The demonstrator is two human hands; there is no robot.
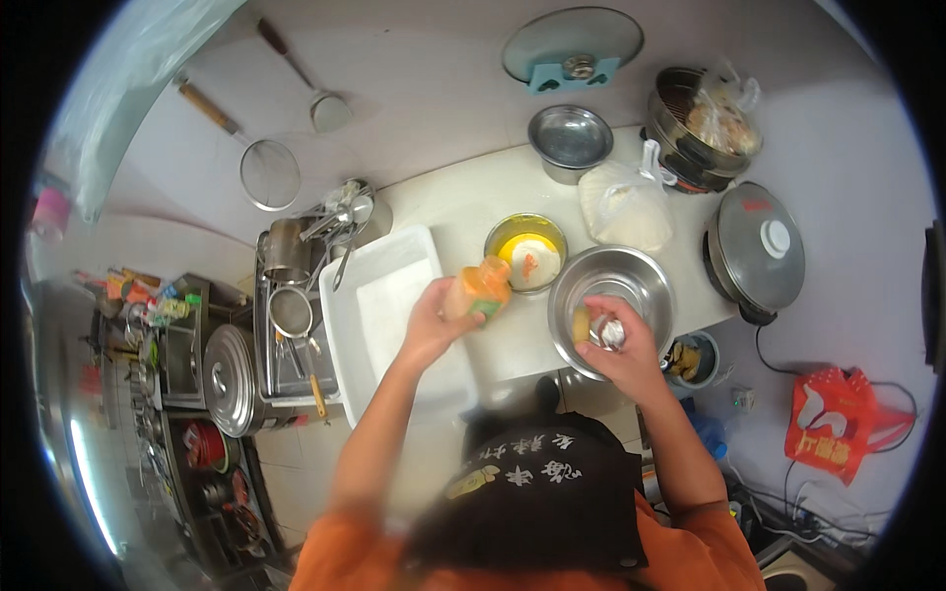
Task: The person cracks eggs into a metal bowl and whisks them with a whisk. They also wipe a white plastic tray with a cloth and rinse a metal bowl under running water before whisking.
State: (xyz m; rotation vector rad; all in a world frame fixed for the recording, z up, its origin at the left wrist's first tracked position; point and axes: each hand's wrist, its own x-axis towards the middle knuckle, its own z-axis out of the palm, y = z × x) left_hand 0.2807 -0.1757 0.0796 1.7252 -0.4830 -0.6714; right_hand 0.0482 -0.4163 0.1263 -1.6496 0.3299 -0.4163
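My left hand (436, 321) holds a plastic jar of orange powder (480, 289), tilted, with its mouth close to the near left rim of a metal pot (526, 253). Yellow liquid, white powder and a small orange heap lie in that pot. My right hand (617, 343) is over a wide steel bowl (658, 284) and grips a small yellowish round thing, perhaps a lid (582, 325). Beside its fingers a small whitish thing shows, too unclear to name. Behind the bowl sits a knotted clear bag of white powder (627, 207).
A white plastic tub (336, 325) stands left on the white table. Farther left are a metal tray with pots and a strainer (290, 312). A metal bowl (570, 137) and a steamer pot (665, 125) stand at the back; a lidded electric pan (754, 251) is right.
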